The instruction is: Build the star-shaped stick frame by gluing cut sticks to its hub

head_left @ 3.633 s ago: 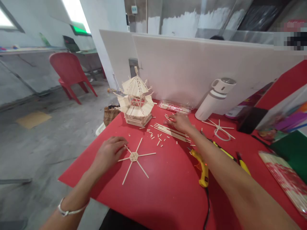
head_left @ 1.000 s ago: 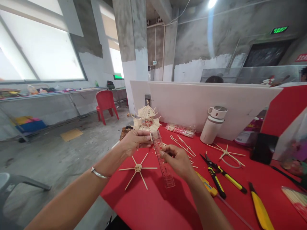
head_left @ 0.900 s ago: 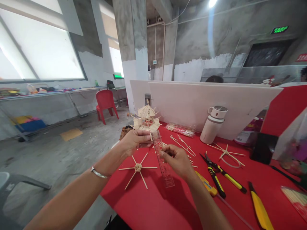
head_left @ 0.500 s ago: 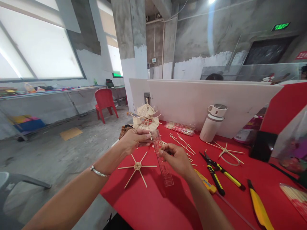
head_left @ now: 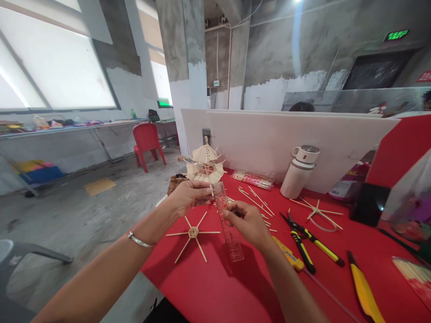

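Note:
My right hand [head_left: 245, 222] is closed in a pinch on the edge of a clear plastic ruler [head_left: 235, 246], which slants over the red table. At the ruler's far end, the fingers of my left hand [head_left: 191, 196] pinch what looks like a short wooden stick [head_left: 212, 190], mostly covered by the fingertips. Below my left hand lies a six-spoked stick frame [head_left: 193, 232] with a small hexagonal hub. Loose wooden sticks [head_left: 257, 200] are scattered beyond my right hand. A pavilion model [head_left: 205, 163] built from sticks stands behind my hands.
Right of my hands lie yellow-and-black cutters [head_left: 303, 240], a yellow tool [head_left: 290, 256] and a yellow-handled blade [head_left: 365, 291]. A second stick frame [head_left: 316, 210], a white flask [head_left: 299, 172] and a dark phone-like slab [head_left: 369, 205] stand or lie farther back. A white board [head_left: 256, 139] borders the table.
Both hands and the ruler keep nearly the same position. The view has shifted very slightly, and a small bright spot now shows on the dark slab.

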A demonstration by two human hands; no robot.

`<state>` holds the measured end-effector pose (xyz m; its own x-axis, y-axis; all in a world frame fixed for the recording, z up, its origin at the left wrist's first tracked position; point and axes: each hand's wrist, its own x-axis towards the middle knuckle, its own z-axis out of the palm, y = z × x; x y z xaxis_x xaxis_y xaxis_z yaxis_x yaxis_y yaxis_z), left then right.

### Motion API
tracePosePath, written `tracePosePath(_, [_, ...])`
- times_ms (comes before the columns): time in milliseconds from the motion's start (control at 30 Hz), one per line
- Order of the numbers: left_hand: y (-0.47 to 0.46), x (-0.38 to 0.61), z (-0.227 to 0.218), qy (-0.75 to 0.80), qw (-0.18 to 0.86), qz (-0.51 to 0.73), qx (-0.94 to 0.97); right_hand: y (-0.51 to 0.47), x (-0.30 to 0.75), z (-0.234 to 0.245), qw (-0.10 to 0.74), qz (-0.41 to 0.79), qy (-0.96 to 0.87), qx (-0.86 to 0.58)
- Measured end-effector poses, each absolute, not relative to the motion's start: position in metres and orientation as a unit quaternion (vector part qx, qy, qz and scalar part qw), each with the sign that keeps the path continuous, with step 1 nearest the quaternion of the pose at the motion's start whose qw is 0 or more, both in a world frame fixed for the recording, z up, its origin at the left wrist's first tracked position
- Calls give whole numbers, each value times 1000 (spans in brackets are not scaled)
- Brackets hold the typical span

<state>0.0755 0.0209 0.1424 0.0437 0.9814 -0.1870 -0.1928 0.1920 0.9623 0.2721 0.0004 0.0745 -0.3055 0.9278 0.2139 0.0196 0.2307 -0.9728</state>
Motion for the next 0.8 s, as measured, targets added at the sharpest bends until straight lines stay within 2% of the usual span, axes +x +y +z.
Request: tracePosePath(800, [25,71,129,478,605,488,409,4,272,73,451,503,-624,-393])
